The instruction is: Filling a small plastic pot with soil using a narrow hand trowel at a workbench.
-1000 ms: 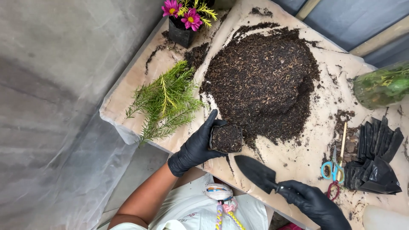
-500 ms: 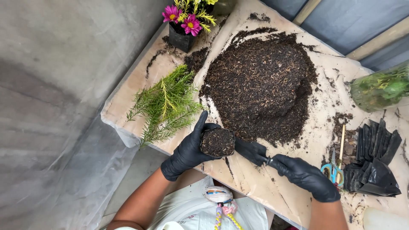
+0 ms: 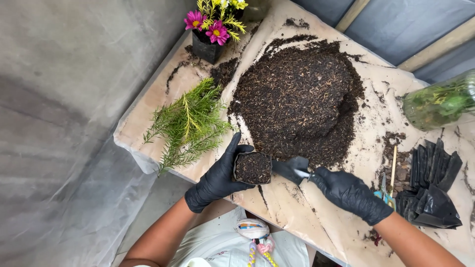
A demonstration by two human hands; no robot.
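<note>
While both hands wear black gloves, the left hand (image 3: 217, 179) wraps its fingers (image 3: 232, 146) around a small black nursery bag (image 3: 253, 167) packed with dark soil, holding it upright at the near edge of the tabletop (image 3: 302, 217). Right hand (image 3: 349, 192) has fingers clenched on the handle of a black trowel (image 3: 292, 169); blade tip sits just beside the bag's right side, possibly touching it, cannot tell for sure. Big mound of dark potting soil (image 3: 297, 99) sits mid-tabletop, right behind bag and trowel. Tabletop covered in tan paper, soil crumbs scattered over it. Green feathery plant sprig (image 3: 190, 123) lies flat left of the mound, near the left hand. Black pot with pink and yellow flowers (image 3: 210, 34) stands upright at the far left corner. Stack of empty black plastic bags (image 3: 433, 183) lies crumpled at the right, well apart from the filled bag. Scissors with blue-green handles (image 3: 385, 190) lie just beside that stack, partly hidden by the right wrist. Clear greenish bottle (image 3: 440, 101) lies on its side at the far right edge with green plant matter inside. Grey sheeting (image 3: 64, 123) covers the area left of the tabletop. No labels readable on any bag.
</note>
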